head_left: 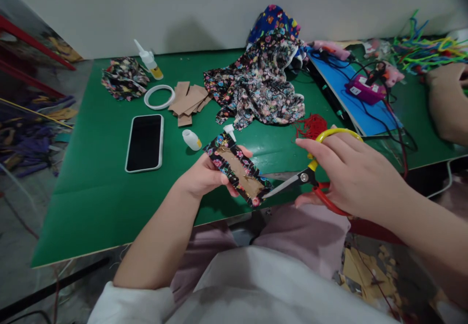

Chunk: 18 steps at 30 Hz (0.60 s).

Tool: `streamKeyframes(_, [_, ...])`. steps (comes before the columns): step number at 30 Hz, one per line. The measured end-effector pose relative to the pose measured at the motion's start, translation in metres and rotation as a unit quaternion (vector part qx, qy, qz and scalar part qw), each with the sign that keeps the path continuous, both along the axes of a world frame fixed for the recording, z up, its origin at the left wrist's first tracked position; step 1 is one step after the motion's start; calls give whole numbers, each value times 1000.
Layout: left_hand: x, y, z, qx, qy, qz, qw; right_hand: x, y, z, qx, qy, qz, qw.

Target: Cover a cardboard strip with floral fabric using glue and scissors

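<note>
My left hand grips a cardboard strip whose edges are wrapped in black floral fabric, its bare brown middle facing up. In my right hand is a pair of scissors with one yellow and one red handle loop. The blades are parted, and one tip meets the strip's lower right corner. Just beyond the strip lie a white nozzle cap and a small uncapped glue bottle. Red thread lies in a tangle beyond the scissors.
A phone, white ring, brown cardboard pieces, and a yellow-labelled glue bottle lie left. Floral fabric is heaped at the back. Rightward are glue guns, cables, a blue folder and another person's arm.
</note>
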<state>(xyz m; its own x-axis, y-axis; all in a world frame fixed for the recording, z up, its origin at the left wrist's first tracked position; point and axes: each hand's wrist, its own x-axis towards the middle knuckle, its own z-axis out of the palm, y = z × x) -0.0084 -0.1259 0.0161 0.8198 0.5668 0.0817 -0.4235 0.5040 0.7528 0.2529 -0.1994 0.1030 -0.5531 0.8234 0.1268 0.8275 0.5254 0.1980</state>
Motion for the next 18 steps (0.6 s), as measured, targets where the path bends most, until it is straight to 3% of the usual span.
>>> streamKeyframes(11, [3, -3, 1, 4, 29, 28, 999, -13, 5, -1, 1, -7, 80, 997])
streamKeyframes(14, [3, -4, 2, 18, 56, 58, 997, -15, 6, 0, -5, -6, 87, 996])
streamKeyframes(18, [4, -2, 0, 34, 35, 46, 998, -17, 8, 0, -11, -11, 91, 996])
